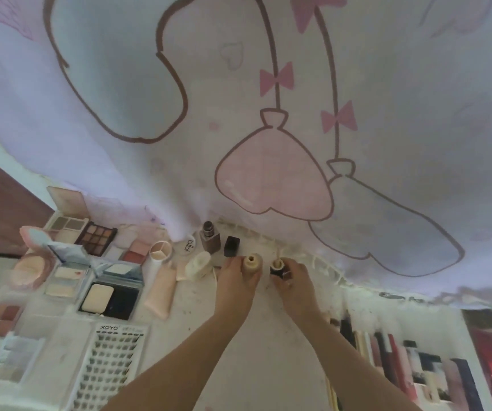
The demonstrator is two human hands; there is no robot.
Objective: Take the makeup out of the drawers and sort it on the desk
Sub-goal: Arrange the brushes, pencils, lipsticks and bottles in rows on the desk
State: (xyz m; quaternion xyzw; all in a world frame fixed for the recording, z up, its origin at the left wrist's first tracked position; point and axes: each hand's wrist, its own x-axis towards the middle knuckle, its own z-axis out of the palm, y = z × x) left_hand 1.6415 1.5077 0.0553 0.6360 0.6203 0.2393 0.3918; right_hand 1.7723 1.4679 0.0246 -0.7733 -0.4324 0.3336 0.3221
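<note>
holding two small bottles upright at the far edge of the desk [262, 345], side by side, just short of the hanging printed cloth [268, 114]. left hand [234, 281] wrapped round a beige bottle [253, 264], fingers curled on its body, open mouth showing at the top. right hand [293, 280] clamped on a dark bottle [277, 268] with a pale neck, fingers curled round its side. bottles near each other but apart, neither tilted.

taking the beige bottle as landmark: square brown bottle [210, 240] and black cap [232, 246] just beyond and left of it, standing; white round jar [199, 265] just left; pink tube [161, 287] further left, lying with its long axis toward the viewer; powder compact [111, 298] and eyeshadow palette [99, 238] well left among other open cases; lash tray [111, 366] left and nearer the viewer; row of lipsticks [402, 366] well right and nearer the viewer, lying side by side.

judged step: setting both bottles into the standing bottle group. long axes vertical, bases at or close to the desk surface, contact not clear. left hand nearer the group, so beige bottle likely placed first beside the white round jar; dark bottle to its right. drawers not in view. sorting judged well advanced.
</note>
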